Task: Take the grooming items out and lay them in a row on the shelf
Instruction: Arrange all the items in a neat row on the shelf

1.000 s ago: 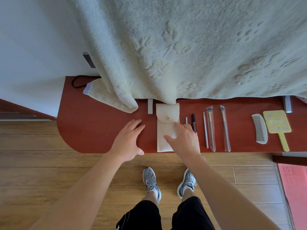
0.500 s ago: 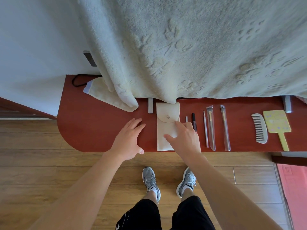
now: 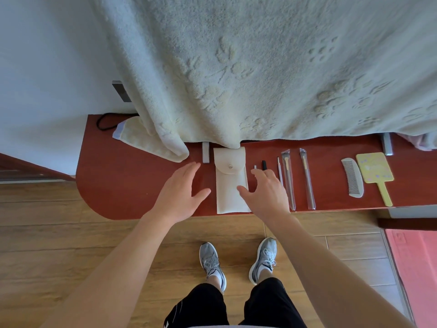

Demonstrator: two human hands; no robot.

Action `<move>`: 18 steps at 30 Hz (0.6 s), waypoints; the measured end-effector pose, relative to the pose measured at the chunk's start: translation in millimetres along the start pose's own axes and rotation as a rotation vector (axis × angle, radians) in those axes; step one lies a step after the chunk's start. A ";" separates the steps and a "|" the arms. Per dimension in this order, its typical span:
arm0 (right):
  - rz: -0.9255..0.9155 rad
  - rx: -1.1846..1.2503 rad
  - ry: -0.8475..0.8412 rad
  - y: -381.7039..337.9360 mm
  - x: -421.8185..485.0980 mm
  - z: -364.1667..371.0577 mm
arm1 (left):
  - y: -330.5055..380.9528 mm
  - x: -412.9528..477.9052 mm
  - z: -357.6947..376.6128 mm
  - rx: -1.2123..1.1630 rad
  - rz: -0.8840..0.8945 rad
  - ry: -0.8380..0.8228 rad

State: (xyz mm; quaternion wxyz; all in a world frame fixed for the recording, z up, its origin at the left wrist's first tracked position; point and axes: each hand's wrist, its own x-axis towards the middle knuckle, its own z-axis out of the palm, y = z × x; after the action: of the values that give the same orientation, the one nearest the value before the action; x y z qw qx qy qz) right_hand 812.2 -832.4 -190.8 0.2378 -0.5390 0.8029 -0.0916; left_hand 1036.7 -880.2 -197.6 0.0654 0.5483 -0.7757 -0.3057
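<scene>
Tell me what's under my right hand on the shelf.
The right hand covers the right edge of the cream pouch and the lower ends of a small white stick and a black stick; only their tops show. Anything else beneath is hidden.

Matt cloth pouch (image 3: 230,185); glossy wooden shelf (image 3: 132,185).

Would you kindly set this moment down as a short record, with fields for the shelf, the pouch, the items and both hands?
Shelf: red-brown shelf under a hanging cream towel
Pouch: cream pouch, lying flat, flap snapped shut
Row right of pouch includes: black stick, thin white stick, sleeved brush, second sleeved brush, comb, yellow hand mirror
Left hand: left hand open, left of the pouch
Right hand: right hand open, fingers spread, thumb over the pouch's right edge
</scene>
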 end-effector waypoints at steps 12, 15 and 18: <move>-0.112 -0.056 0.007 38.3 -24.6 -52.2 | 67.9 1.1 -1.4 -0.004 0.091 0.008; -0.115 -0.072 0.026 57.2 -31.9 -69.5 | 91.5 -1.6 4.2 0.020 0.093 0.005; -0.100 -0.086 0.037 80.6 -37.3 -89.6 | 117.9 -0.9 13.5 0.052 0.123 0.005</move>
State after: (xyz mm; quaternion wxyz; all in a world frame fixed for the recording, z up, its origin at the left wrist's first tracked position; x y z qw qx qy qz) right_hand 714.3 -775.8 -134.8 0.1948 -0.5863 0.7824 -0.0785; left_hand 935.6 -849.0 -144.0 0.0716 0.5019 -0.8154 -0.2794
